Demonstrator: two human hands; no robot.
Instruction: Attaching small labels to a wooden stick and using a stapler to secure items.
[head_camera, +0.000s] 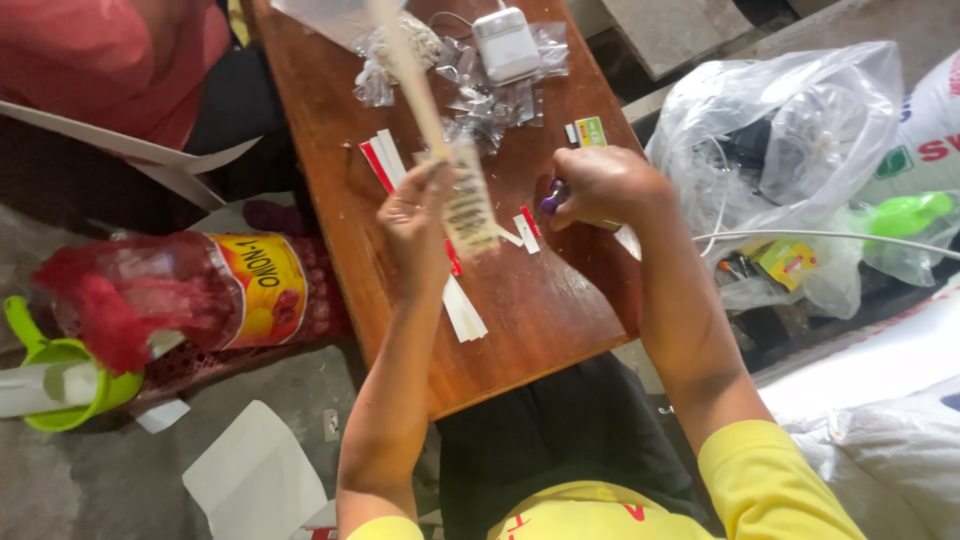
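1. Here, the left hand (415, 225) is up over the brown wooden desk (560, 310), and its fingers pinch a long clear packet strip (440, 130).
2. The strip goes up and away from the hand at a slant. Its low end has a printed part, and that end hangs just beside the thumb.
3. The right hand (600, 185) is closed tight around a small purple thing (551, 197). Only a bit of the purple thing peeks out, so I cannot tell what it is.
4. The two hands are near each other, with the low end of the strip between them.
5. On the desk under the hands lie flat white paper strips (465, 310), and some red and white strips (380, 160) lie by the left hand.
6. A small green and yellow label (590, 131) lies just above the right hand.
7. At the far end of the desk is a heap of small clear bags (480, 100), and a white charger box (506, 44) sits on top of them.
8. Left of the desk, on the floor, a red net sack (200, 295) with a yellow label lies on its side, touching a green plastic jug (60, 385).
9. Right of the desk are big clear plastic bags (790, 140) with stuff inside.
10. The person wears yellow sleeves (770, 485).
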